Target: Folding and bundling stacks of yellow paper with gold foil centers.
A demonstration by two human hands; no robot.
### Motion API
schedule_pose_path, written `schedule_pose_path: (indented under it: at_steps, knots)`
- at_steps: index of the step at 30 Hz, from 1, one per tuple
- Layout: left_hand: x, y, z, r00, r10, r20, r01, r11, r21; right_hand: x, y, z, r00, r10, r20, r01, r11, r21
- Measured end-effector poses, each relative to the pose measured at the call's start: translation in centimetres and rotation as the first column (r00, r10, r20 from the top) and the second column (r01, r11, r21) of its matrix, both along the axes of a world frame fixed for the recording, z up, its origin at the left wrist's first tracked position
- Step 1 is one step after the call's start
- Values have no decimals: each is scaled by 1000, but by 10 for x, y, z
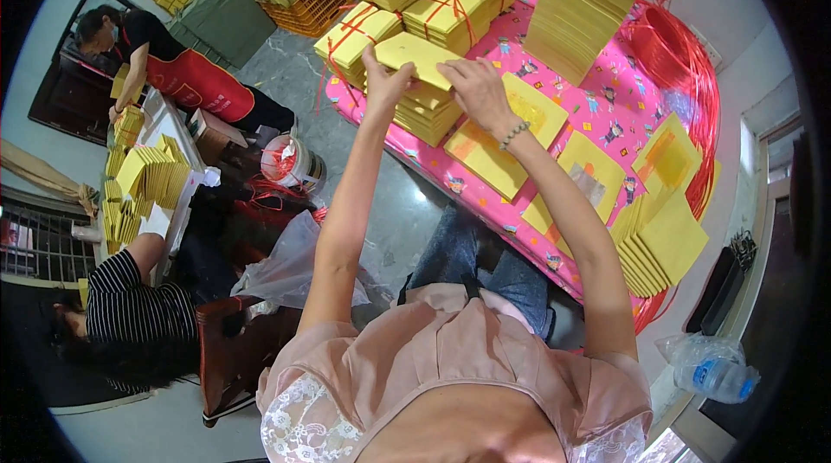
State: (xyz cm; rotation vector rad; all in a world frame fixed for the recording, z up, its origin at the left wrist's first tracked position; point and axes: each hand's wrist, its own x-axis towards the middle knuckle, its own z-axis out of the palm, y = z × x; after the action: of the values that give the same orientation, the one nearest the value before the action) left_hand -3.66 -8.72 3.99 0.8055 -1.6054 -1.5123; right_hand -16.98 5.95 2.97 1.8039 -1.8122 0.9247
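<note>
Both hands are at a flat yellow paper stack [415,56] above a taller pile of yellow paper [428,121] near the table's left edge. My left hand [386,84] grips its left end, with the thumb raised along the corner and the fingers bent at the near side. At the right end, my right hand [480,93] closes its fingertips on the paper; a bead bracelet circles that wrist. Just beyond stand yellow paper bundles [446,16] tied with red string. Loose yellow stacks [511,130] lie right of the hands, one bearing an orange patch.
A pink patterned tablecloth [597,108] covers the table. A tall yellow stack [580,9] and red string coils [662,48] stand at the far right. Leftward, a person in a red apron [195,78] and a seated person in stripes [143,303] are beside another paper-laden table.
</note>
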Motion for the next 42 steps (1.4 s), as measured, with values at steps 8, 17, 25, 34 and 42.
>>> schedule_pose_path:
  at_steps: [8,17,25,34,42]
  knots:
    - [28,-13,-48,981,55,183,-60,998,21,18,-13,-38,996,67,53,-80,949,304]
    - [28,5,-55,989,120,88,-123,992,31,30,-4,-43,986,80,-149,-54,983,174]
    - [34,22,-64,930,315,191,-256,925,-279,26,4,-41,985,145,-98,-102,931,350]
    - [41,30,-113,866,428,258,-471,871,139,27,11,-36,986,166,36,-167,916,364]
    - [41,11,-89,1000,18,3,-13,639,769,1,-17,-54,901,-170,398,-45,877,478]
